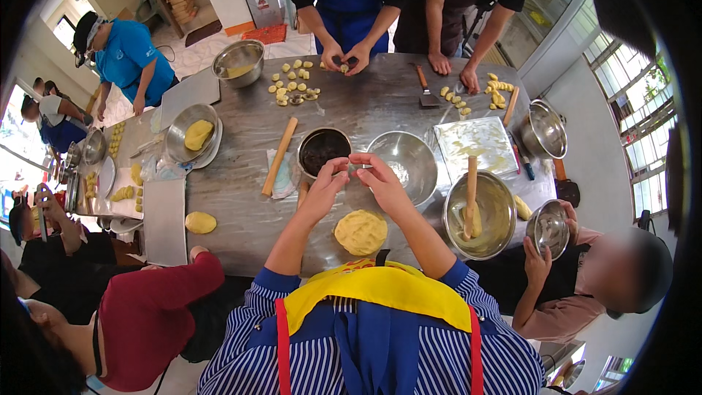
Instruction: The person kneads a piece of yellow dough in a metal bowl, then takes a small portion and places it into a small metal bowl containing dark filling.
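Both my hands are raised over the metal table, fingertips nearly meeting. My left hand (326,185) is just in front of a bowl of dark filling (326,148), with thumb and fingers curved apart. My right hand (382,175) overlaps the near left side of a steel mixing bowl (408,162) and mirrors that curve. Neither hand shows anything held. A flattened round of yellow dough (361,232) lies between my forearms, close to my apron. A wooden rolling pin (280,156) rests across a cloth (282,174) left of the dark filling.
Right of me stand a steel bowl with a wooden pin (479,215) and a greased tray (476,148). A person there holds a small bowl (548,229). Dough (201,223) lies left. Across the table, a co-worker shapes dough near small pieces (292,86); another leans beside a scraper (429,100).
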A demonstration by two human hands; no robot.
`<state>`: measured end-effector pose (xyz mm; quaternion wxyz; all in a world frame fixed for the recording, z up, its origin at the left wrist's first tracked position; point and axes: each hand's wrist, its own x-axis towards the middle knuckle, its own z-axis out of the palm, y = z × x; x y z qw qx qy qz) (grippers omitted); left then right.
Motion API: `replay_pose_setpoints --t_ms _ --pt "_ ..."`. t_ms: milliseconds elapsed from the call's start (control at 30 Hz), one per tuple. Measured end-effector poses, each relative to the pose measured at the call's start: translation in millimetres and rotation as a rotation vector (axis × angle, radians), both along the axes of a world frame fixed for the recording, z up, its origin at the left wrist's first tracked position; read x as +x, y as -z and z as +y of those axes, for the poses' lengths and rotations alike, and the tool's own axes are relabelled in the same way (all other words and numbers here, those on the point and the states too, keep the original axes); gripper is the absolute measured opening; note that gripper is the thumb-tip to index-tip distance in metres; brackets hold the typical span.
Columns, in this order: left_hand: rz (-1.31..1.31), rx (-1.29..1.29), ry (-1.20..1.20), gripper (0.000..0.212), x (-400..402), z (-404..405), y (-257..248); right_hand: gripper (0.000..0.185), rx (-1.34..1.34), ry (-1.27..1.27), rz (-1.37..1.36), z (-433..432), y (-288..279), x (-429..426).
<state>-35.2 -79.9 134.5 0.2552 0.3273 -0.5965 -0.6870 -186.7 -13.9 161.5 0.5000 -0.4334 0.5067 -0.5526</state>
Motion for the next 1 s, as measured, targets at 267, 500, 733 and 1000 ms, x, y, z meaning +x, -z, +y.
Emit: replay_pose_setpoints --t_ms 267,500,733,1000 --pt "0.003 -0.003 -0.009 0.040 2.1 -0.9 3.3 0.028 0.021 -0.004 0.008 -1.0 -4.5 3.9" --pt "-0.012 -0.002 -0.009 0.041 2.3 -1.9 -0.6 0.029 0.009 -0.006 -0.038 -3.8 -0.9 3.4" --pt "-0.009 -0.012 -0.007 0.041 3.1 -1.8 -4.1 0.030 0.016 -0.022 0.004 -4.8 0.5 2.1" --pt "-0.041 -0.048 0.012 0.041 5.9 -2.5 3.1 0.030 0.019 -0.014 0.009 -5.3 -0.4 3.9"
